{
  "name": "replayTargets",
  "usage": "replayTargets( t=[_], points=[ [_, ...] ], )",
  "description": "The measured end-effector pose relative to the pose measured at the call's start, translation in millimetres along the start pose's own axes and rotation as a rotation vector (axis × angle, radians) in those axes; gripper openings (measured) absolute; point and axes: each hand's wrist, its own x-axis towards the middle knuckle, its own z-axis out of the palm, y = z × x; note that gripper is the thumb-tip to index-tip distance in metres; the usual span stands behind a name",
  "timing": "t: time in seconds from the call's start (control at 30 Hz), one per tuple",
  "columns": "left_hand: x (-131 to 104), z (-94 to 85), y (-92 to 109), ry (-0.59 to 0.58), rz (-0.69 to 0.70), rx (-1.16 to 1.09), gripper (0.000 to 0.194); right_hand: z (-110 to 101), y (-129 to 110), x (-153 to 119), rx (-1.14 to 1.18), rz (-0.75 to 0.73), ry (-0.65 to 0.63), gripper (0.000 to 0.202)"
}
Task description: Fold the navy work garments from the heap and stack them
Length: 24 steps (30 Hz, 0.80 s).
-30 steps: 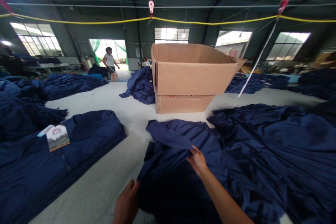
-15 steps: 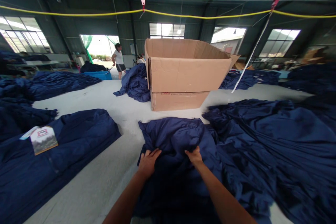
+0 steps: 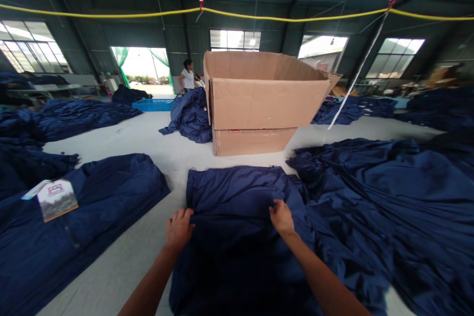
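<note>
A navy-blue garment [image 3: 237, 185] lies before me on the pale table, its upper part spread flat and a fold running across between my hands. My left hand [image 3: 179, 229] grips the garment's left edge, fingers curled over the cloth. At the right end of the fold, my right hand [image 3: 282, 218] pinches the fabric between thumb and fingers. The garment's lower part falls in dark shadow between my forearms. To the left lies another folded navy garment [image 3: 122, 187] with a printed hang tag [image 3: 57, 200] on top.
A large open cardboard box [image 3: 264, 103] stands just beyond the garment. Heaped navy garments [image 3: 400, 197] cover the right side. More piles lie at the far left. A white strap [image 3: 346, 94] hangs down at right. Behind, a person [image 3: 187, 78] stands near a blue crate [image 3: 153, 104].
My left hand has moved left to the garment's edge, and my right hand slightly right. The cloth between them is wider and smoother. In the background, the person and blue crate have shifted right.
</note>
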Motion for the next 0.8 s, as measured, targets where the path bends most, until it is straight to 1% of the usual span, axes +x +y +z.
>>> replayTargets(
  t=[0.03, 0.07, 0.1, 0.13, 0.17, 0.2, 0.23, 0.27, 0.37, 0.43, 0.5, 0.53, 0.57, 0.6, 0.63, 0.67, 0.7, 0.73, 0.77, 0.8],
  points=[
    [-4.6, 7.0, 7.2, -0.029, 0.018, -0.010, 0.041, 3.6, -6.0, 0.3, -0.011, -0.037, 0.028, 0.042],
    [-9.7, 15.3, 14.3, -0.066, 0.029, -0.019, 0.046, 7.2, -11.3, 1.3, -0.037, -0.057, 0.054, 0.044],
    [-15.1, 24.2, 20.5, -0.107, 0.028, -0.023, 0.058, 10.6, -15.1, 3.1, -0.073, -0.045, 0.072, 0.049],
    [-20.9, 33.2, 25.0, -0.156, 0.016, -0.023, 0.075, 13.4, -17.3, 5.6, -0.104, -0.014, 0.082, 0.056],
    [-26.9, 41.6, 27.3, -0.206, 0.000, -0.020, 0.091, 15.4, -17.7, 8.6, -0.121, 0.032, 0.077, 0.065],
    [-32.8, 48.7, 27.0, -0.256, -0.007, -0.016, 0.103, 16.5, -16.5, 12.1, -0.120, 0.078, 0.057, 0.073],
    [-38.5, 54.2, 24.2, -0.304, -0.001, -0.009, 0.108, 16.3, -14.2, 15.6, -0.099, 0.112, 0.026, 0.078],
    [-43.8, 57.7, 19.1, -0.350, 0.020, -0.001, 0.109, 14.9, -11.3, 18.9, -0.063, 0.122, -0.009, 0.077],
    [-56.2, 57.7, -2.4, -0.445, 0.108, 0.037, 0.108, 3.4, -2.9, 23.3, 0.033, 0.026, -0.050, 0.060],
    [-60.9, 51.5, -13.1, -0.491, 0.129, 0.071, 0.106, -8.1, 1.3, 19.5, 0.043, -0.063, -0.005, 0.054],
    [-61.8, 42.5, -14.4, -0.522, 0.122, 0.118, 0.108, -18.5, 4.7, 10.8, -0.089, -0.108, 0.080, 0.053],
    [-60.6, 37.4, -11.0, -0.526, 0.112, 0.141, 0.108, -22.1, 5.9, 5.3, -0.192, -0.105, 0.120, 0.053],
    [-58.1, 32.1, -5.0, -0.508, 0.106, 0.156, 0.101, -24.2, 6.3, -0.4, -0.293, -0.089, 0.156, 0.051],
    [-54.5, 26.9, 3.0, -0.467, 0.113, 0.158, 0.087, -24.6, 5.7, -6.0, -0.375, -0.079, 0.177, 0.050],
    [-49.9, 22.2, 12.7, -0.400, 0.134, 0.146, 0.066, -23.1, 3.6, -11.3, -0.423, -0.093, 0.173, 0.048],
    [-44.6, 18.6, 23.4, -0.321, 0.164, 0.120, 0.047, -20.0, 0.0, -16.1, -0.435, -0.145, 0.142, 0.047],
    [-39.0, 16.3, 34.6, -0.246, 0.193, 0.090, 0.037, -15.1, -4.9, -20.4, -0.425, -0.236, 0.088, 0.047],
    [-33.7, 15.8, 45.7, -0.186, 0.214, 0.062, 0.035, -8.9, -11.0, -24.1, -0.410, -0.351, 0.015, 0.047],
    [-29.0, 17.2, 56.2, -0.150, 0.224, 0.041, 0.037, -1.5, -17.6, -27.2, -0.388, -0.476, -0.071, 0.046],
    [-25.4, 20.4, 65.5, -0.138, 0.224, 0.026, 0.040, 6.7, -24.3, -29.6, -0.360, -0.597, -0.162, 0.046]
  ],
)
